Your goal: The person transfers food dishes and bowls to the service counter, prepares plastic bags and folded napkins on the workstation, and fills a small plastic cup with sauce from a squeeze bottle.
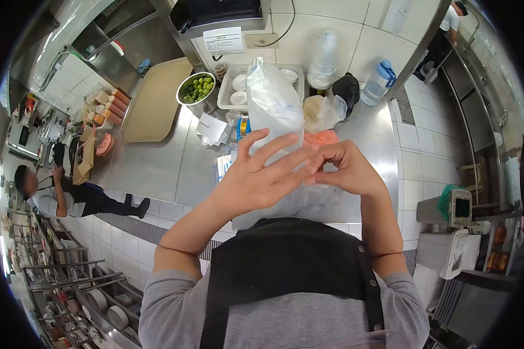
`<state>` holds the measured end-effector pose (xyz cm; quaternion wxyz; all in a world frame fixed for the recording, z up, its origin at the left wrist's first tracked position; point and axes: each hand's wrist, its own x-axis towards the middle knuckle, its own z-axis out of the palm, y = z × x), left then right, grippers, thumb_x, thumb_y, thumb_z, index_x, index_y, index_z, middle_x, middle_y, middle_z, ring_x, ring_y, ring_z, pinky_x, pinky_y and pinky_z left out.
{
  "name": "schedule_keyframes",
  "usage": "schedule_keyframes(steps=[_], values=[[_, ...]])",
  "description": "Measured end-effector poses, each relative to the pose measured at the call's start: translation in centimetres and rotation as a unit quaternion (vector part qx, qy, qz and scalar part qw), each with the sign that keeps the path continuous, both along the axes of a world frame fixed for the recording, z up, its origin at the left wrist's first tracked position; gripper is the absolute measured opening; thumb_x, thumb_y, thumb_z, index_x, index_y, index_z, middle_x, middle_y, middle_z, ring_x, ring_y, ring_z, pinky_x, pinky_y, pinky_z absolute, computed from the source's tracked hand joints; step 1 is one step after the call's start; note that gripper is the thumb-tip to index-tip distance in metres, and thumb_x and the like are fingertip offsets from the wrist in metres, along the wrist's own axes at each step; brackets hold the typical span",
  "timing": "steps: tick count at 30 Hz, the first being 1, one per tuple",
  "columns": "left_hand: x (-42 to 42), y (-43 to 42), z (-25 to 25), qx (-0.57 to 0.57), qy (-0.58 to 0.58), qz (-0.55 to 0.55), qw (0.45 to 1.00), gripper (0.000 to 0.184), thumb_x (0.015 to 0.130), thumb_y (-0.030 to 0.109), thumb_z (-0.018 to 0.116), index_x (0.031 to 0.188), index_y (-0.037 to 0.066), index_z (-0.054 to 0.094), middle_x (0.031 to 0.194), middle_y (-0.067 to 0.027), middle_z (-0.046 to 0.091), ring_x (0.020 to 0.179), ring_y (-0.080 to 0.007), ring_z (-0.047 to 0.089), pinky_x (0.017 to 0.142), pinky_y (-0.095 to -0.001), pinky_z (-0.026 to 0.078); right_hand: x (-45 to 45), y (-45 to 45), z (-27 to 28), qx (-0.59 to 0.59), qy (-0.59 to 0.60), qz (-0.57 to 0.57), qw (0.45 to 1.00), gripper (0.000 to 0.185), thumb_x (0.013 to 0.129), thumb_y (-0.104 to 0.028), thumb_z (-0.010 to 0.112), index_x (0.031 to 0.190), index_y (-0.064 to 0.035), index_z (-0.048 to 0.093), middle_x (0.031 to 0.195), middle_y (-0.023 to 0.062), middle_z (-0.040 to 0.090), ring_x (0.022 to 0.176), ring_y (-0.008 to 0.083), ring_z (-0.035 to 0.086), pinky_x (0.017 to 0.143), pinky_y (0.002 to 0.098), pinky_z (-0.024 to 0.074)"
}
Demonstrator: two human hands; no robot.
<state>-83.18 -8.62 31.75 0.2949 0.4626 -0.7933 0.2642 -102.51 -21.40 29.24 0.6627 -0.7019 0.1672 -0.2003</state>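
Note:
My left hand is stretched over the steel counter, palm down, fingers spread and pointing right. Its fingertips meet my right hand, whose thumb and index finger are curled into a pinch. What lies in that pinch is too small to make out. Just beyond my left hand rises a clear plastic bag, partly covered by my fingers. More clear plastic lies beneath my hands near the counter's front edge. An orange cloth-like item shows behind my right hand.
A metal pot of limes, a white basket with round lids and a tan tray stand left of the bag. At right are a black bottle and a blue water bottle. Two other people stand farther off.

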Motion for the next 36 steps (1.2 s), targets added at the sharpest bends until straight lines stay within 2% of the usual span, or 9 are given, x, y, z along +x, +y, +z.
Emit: schedule_keyframes(steps=[6, 9, 11, 19, 22, 25, 29, 33, 36], values=[[0.2, -0.6, 0.5, -0.018, -0.013, -0.162, 0.987, 0.008, 0.072, 0.011, 0.067, 0.079, 0.013, 0.063, 0.103, -0.0011, 0.064, 0.105, -0.0208, 0.059, 0.096, -0.0455, 0.044, -0.1, -1.4, 0.2, 0.089, -0.056, 0.080, 0.991, 0.008, 0.083, -0.003, 0.071, 0.076, -0.0019, 0.066, 0.076, 0.0007, 0.067, 0.075, 0.0050, 0.059, 0.068, 0.0234, 0.0473], [-0.8, -0.4, 0.2, 0.102, -0.023, -0.275, 0.956, 0.014, 0.071, 0.010, 0.066, 0.083, 0.007, 0.060, 0.059, -0.0003, 0.047, 0.057, -0.0174, 0.054, 0.073, -0.0291, 0.052, -0.4, -3.5, -1.3, 0.059, 0.045, -0.046, 0.996, 0.011, 0.079, 0.007, 0.068, 0.086, -0.0011, 0.067, 0.083, 0.0047, 0.068, 0.078, 0.0116, 0.062, 0.073, 0.0275, 0.0487], [-0.7, -1.1, -1.6, 0.113, -0.018, -0.276, 0.954, 0.014, 0.072, 0.010, 0.065, 0.084, 0.006, 0.059, 0.058, -0.0004, 0.047, 0.055, -0.0175, 0.054, 0.069, -0.0299, 0.051, -1.2, -3.9, 0.1, -0.348, 0.136, -0.099, 0.922, 0.015, 0.079, 0.005, 0.066, 0.094, 0.0008, 0.068, 0.088, 0.0090, 0.069, 0.080, 0.0202, 0.065, 0.075, 0.0312, 0.0494], [2.5, -2.8, -0.1, 0.161, 0.211, -0.357, 0.896, 0.016, 0.079, 0.006, 0.074, 0.089, 0.002, 0.062, 0.065, -0.0061, 0.059, 0.052, -0.0244, 0.055, 0.052, -0.0337, 0.045, -0.4, 0.5, 6.4, -0.342, 0.004, 0.075, 0.937, 0.014, 0.084, -0.012, 0.069, 0.091, -0.0009, 0.065, 0.079, 0.0110, 0.065, 0.068, 0.0236, 0.060, 0.063, 0.0312, 0.0455], [5.9, -2.3, 3.0, 0.129, 0.270, -0.303, 0.905, 0.011, 0.081, 0.008, 0.073, 0.084, 0.002, 0.064, 0.071, -0.0085, 0.064, 0.054, -0.0217, 0.057, 0.052, -0.0328, 0.046, -1.9, -0.8, 5.5, -0.306, 0.011, 0.061, 0.950, 0.011, 0.087, -0.012, 0.068, 0.087, -0.0016, 0.064, 0.073, 0.0070, 0.060, 0.059, 0.0175, 0.055, 0.055, 0.0291, 0.0407], [9.6, -2.4, 5.1, 0.344, 0.305, -0.125, 0.880, 0.014, 0.082, 0.011, 0.074, 0.079, 0.001, 0.065, 0.074, -0.0097, 0.066, 0.055, -0.0160, 0.058, 0.053, -0.0307, 0.045, -2.0, -0.6, 3.1, -0.177, -0.076, 0.002, 0.981, 0.008, 0.090, -0.009, 0.066, 0.086, -0.0024, 0.065, 0.069, 0.0014, 0.054, 0.056, 0.0095, 0.050, 0.052, 0.0247, 0.0370], [16.4, -5.7, 1.8, 0.487, 0.427, -0.168, 0.743, 0.012, 0.084, 0.010, 0.072, 0.081, 0.000, 0.067, 0.075, -0.0047, 0.066, 0.063, -0.0099, 0.057, 0.059, -0.0268, 0.045, 1.6, 2.3, -1.4, 0.078, -0.124, -0.117, 0.982, 0.008, 0.091, -0.005, 0.063, 0.085, -0.0015, 0.066, 0.071, -0.0039, 0.050, 0.058, 0.0042, 0.047, 0.050, 0.0198, 0.0347], [20.6, -12.8, 1.0, 0.488, 0.552, -0.349, 0.579, 0.008, 0.086, 0.009, 0.070, 0.088, 0.001, 0.069, 0.084, -0.0023, 0.067, 0.077, -0.0108, 0.058, 0.070, -0.0243, 0.046, 8.2, 4.4, -4.2, -0.043, -0.159, -0.296, 0.941, 0.006, 0.091, -0.005, 0.063, 0.089, 0.0001, 0.065, 0.076, -0.0028, 0.052, 0.057, 0.0042, 0.047, 0.048, 0.0196, 0.0348], [18.7, -18.3, -0.6, 0.430, 0.508, -0.177, 0.725, 0.012, 0.088, 0.012, 0.069, 0.091, 0.000, 0.069, 0.089, -0.0037, 0.066, 0.081, -0.0110, 0.059, 0.073, -0.0234, 0.046, 11.6, 3.8, -3.7, -0.084, -0.272, -0.479, 0.831, 0.005, 0.092, -0.005, 0.064, 0.094, -0.0008, 0.064, 0.080, -0.0030, 0.052, 0.060, 0.0046, 0.049, 0.047, 0.0198, 0.0361]])
